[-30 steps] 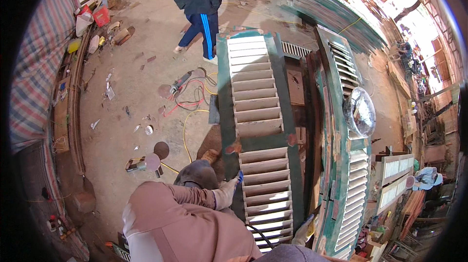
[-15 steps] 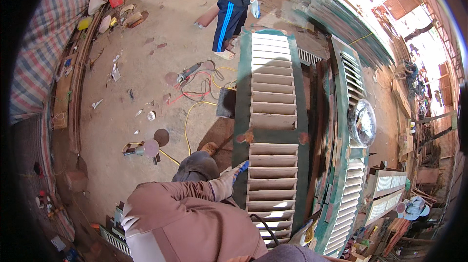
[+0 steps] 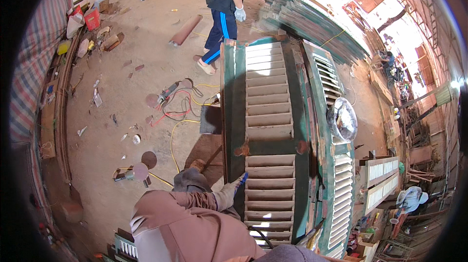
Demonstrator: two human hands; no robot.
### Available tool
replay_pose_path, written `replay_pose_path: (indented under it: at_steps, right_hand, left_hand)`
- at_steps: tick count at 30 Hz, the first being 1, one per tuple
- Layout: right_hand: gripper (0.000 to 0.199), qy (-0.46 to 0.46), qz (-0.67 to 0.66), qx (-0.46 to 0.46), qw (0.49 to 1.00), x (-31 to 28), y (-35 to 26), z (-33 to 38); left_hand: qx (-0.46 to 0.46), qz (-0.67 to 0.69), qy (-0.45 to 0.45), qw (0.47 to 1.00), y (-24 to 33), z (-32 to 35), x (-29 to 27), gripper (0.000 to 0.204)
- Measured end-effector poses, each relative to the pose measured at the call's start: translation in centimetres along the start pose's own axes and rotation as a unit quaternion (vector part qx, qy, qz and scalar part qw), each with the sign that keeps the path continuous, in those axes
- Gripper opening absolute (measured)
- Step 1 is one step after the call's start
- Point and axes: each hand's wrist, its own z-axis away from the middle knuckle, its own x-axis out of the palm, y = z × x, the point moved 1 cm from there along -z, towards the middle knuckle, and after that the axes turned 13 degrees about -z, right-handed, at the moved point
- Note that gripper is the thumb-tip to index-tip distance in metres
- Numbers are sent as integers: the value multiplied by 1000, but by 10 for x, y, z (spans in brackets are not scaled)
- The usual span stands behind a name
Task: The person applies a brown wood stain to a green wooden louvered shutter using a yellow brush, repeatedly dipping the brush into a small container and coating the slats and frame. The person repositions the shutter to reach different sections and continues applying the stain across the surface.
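Note:
A long louvred shutter (image 3: 270,147) with a dark green frame and bare, pale slats lies lengthwise in front of me. My left hand (image 3: 227,195), in a glove with blue fingertips, rests on its left stile, fingers stretched toward the slats of the near panel. Low at the shutter's right edge, my right hand (image 3: 310,239) shows only as a bit of pale, yellowish glove; its fingers and whatever they may hold are hidden. A dark cord (image 3: 262,236) curves over the nearest slats by my body.
Right of it stands another green shutter (image 3: 341,191) with a round, shiny, plastic-wrapped object (image 3: 343,119). On the floor at left lie two angle grinders (image 3: 168,92) and tangled cables (image 3: 171,140). A co-worker (image 3: 223,18) in dark clothes walks beyond the far end, near stacked green slats (image 3: 312,28).
My view has shifted a little, so the scene sits differently. The co-worker has stepped and turned by the shutter's far end. My left hand stays on the left stile.

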Motion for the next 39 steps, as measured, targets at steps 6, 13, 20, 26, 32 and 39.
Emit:
replay_pose_path:
  at_steps: [6, 13, 20, 26, 32, 39]
  right_hand:
    - [52, 88, 33, -68, 993, 2, 15, -13]
    - [49, 172, 79, -133, 973, -7, 18, -6]
    - [45, 260, 106, -198, 939, 0, -42, 1]
    - [33, 276, 142, -167, 936, -2, -68, 45]
    - [64, 283, 161, -100, 940, -4, -70, 67]
    - [60, 486, -22, -83, 870, -7, -85, 137]
  left_hand:
    - [-54, 18, 11, 998, 12, 12, 21, 73]
    - [-56, -426, 7, 903, 38, 55, 88, 103]
    - [712, -505, -63, 484, 162, 98, 163, 69]
    - [769, -560, -270, 148, 180, 94, 233, 68]
    - [719, -603, -338, 73, 134, 109, 233, 79]
    - [665, -673, -323, 36, 142, 117, 209, 83]
